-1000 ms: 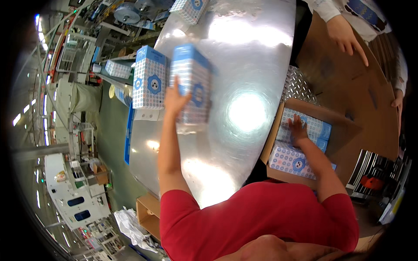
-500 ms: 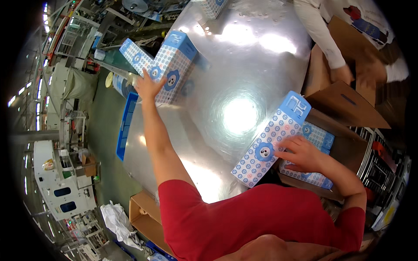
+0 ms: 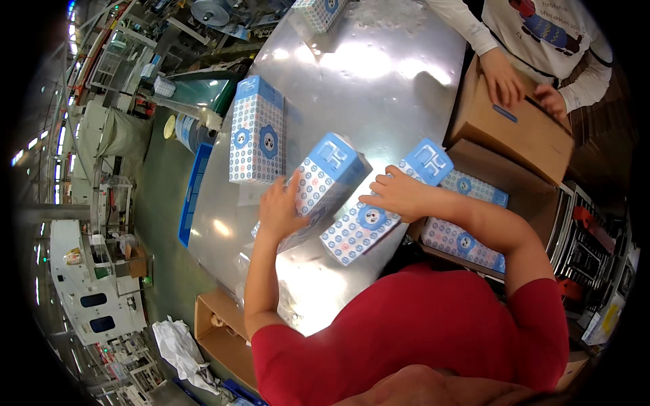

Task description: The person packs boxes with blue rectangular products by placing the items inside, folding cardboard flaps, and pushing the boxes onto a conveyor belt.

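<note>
My left hand (image 3: 278, 208) is closed on the left side of a blue-and-white patterned pack (image 3: 323, 177), which lies slanted on the metal table (image 3: 406, 108). To its right, my right hand (image 3: 401, 194) grips a second patterned pack (image 3: 359, 230) across its upper face, fingers pointing left. The two packs lie side by side with a narrow gap. A third pack (image 3: 257, 132) is beyond my left hand at the table's left side, touched by neither hand. Below my right forearm, more patterned packs (image 3: 467, 237) lie in an open cardboard box (image 3: 535, 203).
Across the table at right, a co-worker's hands (image 3: 504, 81) rest on a brown carton (image 3: 514, 125). Another pack (image 3: 318, 13) is at the far edge. A blue crate (image 3: 195, 193) stands beside the left edge; a cardboard box (image 3: 227, 342) sits lower left.
My left hand has drawn a pack nearer and to the right. My right hand has shifted its pack leftward. The pack at far left now stands more upright. The co-worker's carton has its flaps closed.
</note>
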`<state>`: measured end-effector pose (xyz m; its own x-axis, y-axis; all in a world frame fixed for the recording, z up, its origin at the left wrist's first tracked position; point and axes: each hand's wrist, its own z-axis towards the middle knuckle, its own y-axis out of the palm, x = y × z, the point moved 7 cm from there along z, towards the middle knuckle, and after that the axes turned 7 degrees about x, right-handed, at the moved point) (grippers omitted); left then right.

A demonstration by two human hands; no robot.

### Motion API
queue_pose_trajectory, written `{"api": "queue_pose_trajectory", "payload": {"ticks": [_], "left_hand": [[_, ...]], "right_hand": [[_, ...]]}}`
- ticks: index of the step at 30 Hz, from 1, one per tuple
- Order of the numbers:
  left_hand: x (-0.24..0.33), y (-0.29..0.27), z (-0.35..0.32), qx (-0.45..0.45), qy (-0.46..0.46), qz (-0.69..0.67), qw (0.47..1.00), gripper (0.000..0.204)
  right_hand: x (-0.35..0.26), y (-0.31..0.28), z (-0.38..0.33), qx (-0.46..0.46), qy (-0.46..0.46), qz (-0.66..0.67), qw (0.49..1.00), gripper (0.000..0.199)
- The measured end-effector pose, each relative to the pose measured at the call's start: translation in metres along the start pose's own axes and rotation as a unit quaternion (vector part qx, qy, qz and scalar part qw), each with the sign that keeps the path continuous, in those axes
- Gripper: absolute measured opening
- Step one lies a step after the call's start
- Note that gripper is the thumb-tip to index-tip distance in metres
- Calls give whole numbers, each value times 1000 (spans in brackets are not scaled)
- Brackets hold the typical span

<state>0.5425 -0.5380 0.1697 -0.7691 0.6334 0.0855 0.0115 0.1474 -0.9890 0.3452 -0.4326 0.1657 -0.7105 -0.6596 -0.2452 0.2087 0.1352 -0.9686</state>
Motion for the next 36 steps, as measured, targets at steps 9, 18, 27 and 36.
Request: {"api": "queue_pose_trajectory", "payload": {"ticks": [9, 18, 27, 36], "left_hand": [[7, -11, 100, -32, -45, -553, 831, 91], [58, 3, 129, -117, 6, -783, 611, 79], [167, -61, 100, 158, 294, -499, 800, 109], [452, 1, 82, -128, 554, -185, 801, 83]], "right_hand": [[3, -134, -217, 353, 245, 281, 858, 89], [-29, 40, -521, 791, 203, 539, 205, 71], [-83, 46, -506, 787, -149, 576, 165, 56], [-87, 49, -460, 766, 16, 633, 110, 57]]}}
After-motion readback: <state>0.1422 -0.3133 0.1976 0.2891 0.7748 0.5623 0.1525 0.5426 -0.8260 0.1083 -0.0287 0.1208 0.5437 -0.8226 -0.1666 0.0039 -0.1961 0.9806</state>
